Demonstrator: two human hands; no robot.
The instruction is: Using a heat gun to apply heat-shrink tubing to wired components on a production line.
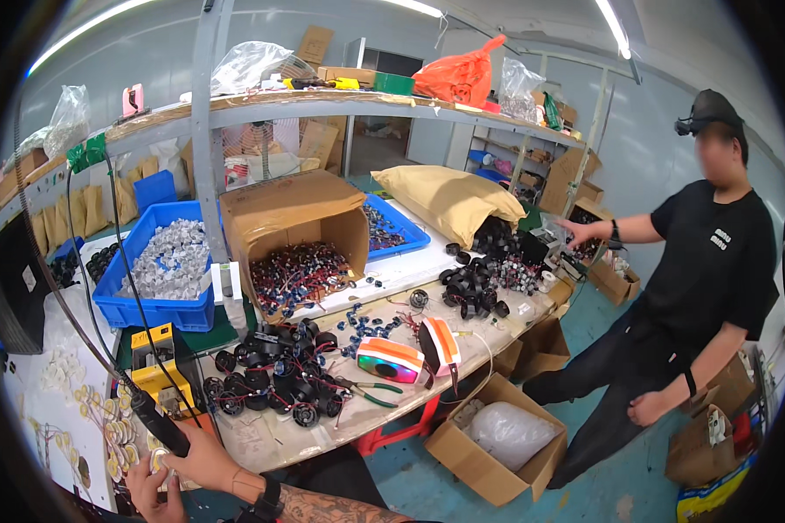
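Note:
My right hand (202,455) grips the black handle of a corded soldering tool (157,421) at the bench's near left corner; the tattooed forearm comes in from the lower edge. My left hand (145,490) sits just below it, its fingers pinching a small pale disc (158,462) by the tool's lower end. Rows of similar pale discs (116,431) lie on the white sheet beside both hands. A pile of black round parts with red wires (270,379) lies right of the hands.
A yellow tool station (160,364), a blue bin of white pieces (167,261) and an open cardboard box of wired parts (298,253) stand behind. Green-handled pliers (371,389) and two coloured devices (391,359) lie mid-bench. Another person in black (715,261) stands right, among floor boxes (497,440).

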